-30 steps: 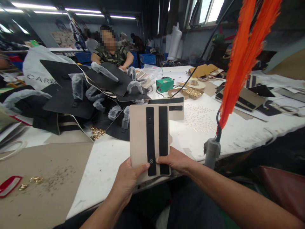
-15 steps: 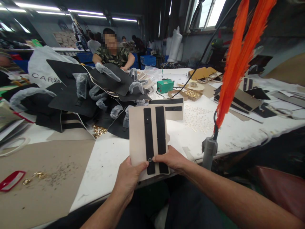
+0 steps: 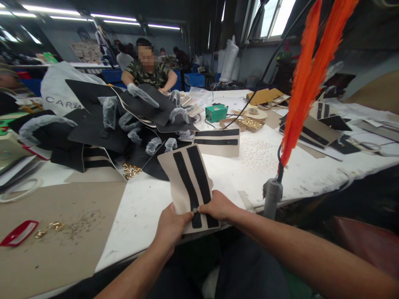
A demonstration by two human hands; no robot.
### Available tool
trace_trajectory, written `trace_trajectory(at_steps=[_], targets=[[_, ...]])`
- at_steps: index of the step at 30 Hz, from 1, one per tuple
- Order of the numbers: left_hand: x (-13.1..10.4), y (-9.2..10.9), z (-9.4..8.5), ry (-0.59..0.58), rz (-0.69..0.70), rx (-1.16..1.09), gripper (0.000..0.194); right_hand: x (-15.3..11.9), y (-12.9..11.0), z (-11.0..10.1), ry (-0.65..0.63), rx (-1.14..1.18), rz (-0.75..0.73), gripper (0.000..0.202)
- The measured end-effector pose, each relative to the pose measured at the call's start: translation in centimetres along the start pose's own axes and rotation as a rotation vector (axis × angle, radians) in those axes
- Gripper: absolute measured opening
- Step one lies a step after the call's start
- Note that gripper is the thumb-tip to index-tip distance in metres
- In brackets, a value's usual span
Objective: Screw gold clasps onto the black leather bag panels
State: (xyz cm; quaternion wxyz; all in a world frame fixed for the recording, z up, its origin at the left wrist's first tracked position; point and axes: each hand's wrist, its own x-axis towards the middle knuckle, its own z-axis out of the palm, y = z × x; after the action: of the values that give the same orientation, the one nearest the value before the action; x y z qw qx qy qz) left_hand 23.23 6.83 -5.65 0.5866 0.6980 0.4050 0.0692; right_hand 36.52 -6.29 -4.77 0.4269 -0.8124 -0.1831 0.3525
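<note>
Both of my hands grip a beige bag panel [image 3: 195,178] with two black strips along it, at the table's front edge. My left hand [image 3: 171,222] closes on its lower left side, and my right hand [image 3: 220,206] on the lower right. Both thumbs press beside a small round metal fitting [image 3: 195,210] on the left strip. The fingers behind the panel are hidden. The panel's upper part bends and leans left. A similar striped panel [image 3: 216,150] lies on the table just beyond it.
Black bag pieces [image 3: 96,129] with wrapped handles are heaped to the left, near gold hardware [image 3: 131,171]. A green box [image 3: 216,112] and a carton of gold parts [image 3: 252,124] stand farther back. Orange strands [image 3: 301,91] hang above a grey post [image 3: 273,197]. A person [image 3: 149,72] sits opposite.
The panel's upper end has tipped left and bent, while both hands keep their hold near the round fitting. The view has shifted slightly.
</note>
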Motion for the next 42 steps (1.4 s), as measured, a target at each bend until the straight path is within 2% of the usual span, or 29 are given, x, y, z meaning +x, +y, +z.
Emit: trace_trajectory(at_steps=[4,6,8,10,12,14,16,18,22,24,25,27,29,30,31,32,33,34,36,39,42], targets=[[0.1,0.8,-0.2,-0.013,0.033,0.181,0.03,-0.1,-0.7,-0.1,0.0,-0.032,0.01,0.04],[-0.2,0.9,-0.5,0.001,0.108,0.288,0.035,-0.1,-0.9,-0.1,0.008,-0.04,0.013,0.04],[-0.4,0.6,-0.9,0.085,0.245,0.431,0.052,-0.2,-1.0,-0.1,0.015,-0.042,0.004,0.039],[-0.6,0.0,-1.3,0.223,0.439,0.56,0.077,-0.2,-0.9,-0.2,0.018,-0.041,-0.01,0.037],[-0.4,-0.7,-1.5,0.327,0.654,0.649,0.085,-0.1,-0.8,-0.2,0.019,-0.043,-0.018,0.035],[0.0,-1.4,-1.4,0.274,0.853,0.681,0.065,0.0,-0.7,-0.2,0.012,-0.05,-0.021,0.033],[0.5,-1.8,-1.2,0.15,0.946,0.671,0.037,0.1,-0.7,-0.2,0.002,-0.063,-0.026,0.033],[0.9,-2.0,-1.0,0.08,0.941,0.652,0.025,0.3,-0.7,-0.2,-0.014,-0.083,-0.03,0.034],[1.3,-1.6,-0.9,0.058,0.864,0.649,0.027,0.4,-0.5,-1.0,-0.035,-0.163,-0.032,0.032],[1.3,-1.1,-0.9,0.033,0.843,0.666,0.026,0.0,0.0,-1.8,0.01,-0.243,-0.076,0.031],[1.4,-0.9,-1.0,0.02,0.835,0.683,0.025,-0.3,0.4,-2.2,0.073,-0.276,-0.121,0.031],[1.4,-0.5,-1.0,0.001,0.822,0.717,0.024,-1.1,1.2,-2.8,0.282,-0.291,-0.278,0.029],[1.5,-0.4,-1.1,-0.005,0.817,0.729,0.024,-2.2,1.7,-3.0,0.511,-0.253,-0.517,0.022],[1.5,-0.4,-1.0,-0.004,0.814,0.725,0.024,-2.6,1.7,-2.8,0.574,-0.241,-0.651,0.017],[1.6,-0.5,-1.0,-0.004,0.812,0.719,0.024,-2.9,1.6,-2.5,0.578,-0.251,-0.778,0.01],[1.6,-0.6,-1.0,-0.002,0.809,0.714,0.025,-3.2,1.4,-2.1,0.523,-0.289,-0.874,0.004],[1.6,-0.7,-0.9,-0.001,0.805,0.712,0.024,-3.2,1.2,-1.7,0.426,-0.348,-0.931,0.007],[1.7,-0.8,-0.9,0.003,0.801,0.71,0.023,-3.1,0.9,-1.2,0.311,-0.423,-0.948,0.012],[1.7,-1.0,-0.8,0.013,0.797,0.707,0.02,-2.6,0.6,-0.3,0.126,-0.567,-0.891,0.023],[1.8,-1.3,-0.9,0.019,0.798,0.686,0.022,-1.6,0.7,0.4,0.058,-0.655,-0.774,0.03],[1.8,-1.5,-0.9,0.03,0.789,0.66,0.026,-0.8,1.4,0.6,0.068,-0.617,-0.737,0.014]])
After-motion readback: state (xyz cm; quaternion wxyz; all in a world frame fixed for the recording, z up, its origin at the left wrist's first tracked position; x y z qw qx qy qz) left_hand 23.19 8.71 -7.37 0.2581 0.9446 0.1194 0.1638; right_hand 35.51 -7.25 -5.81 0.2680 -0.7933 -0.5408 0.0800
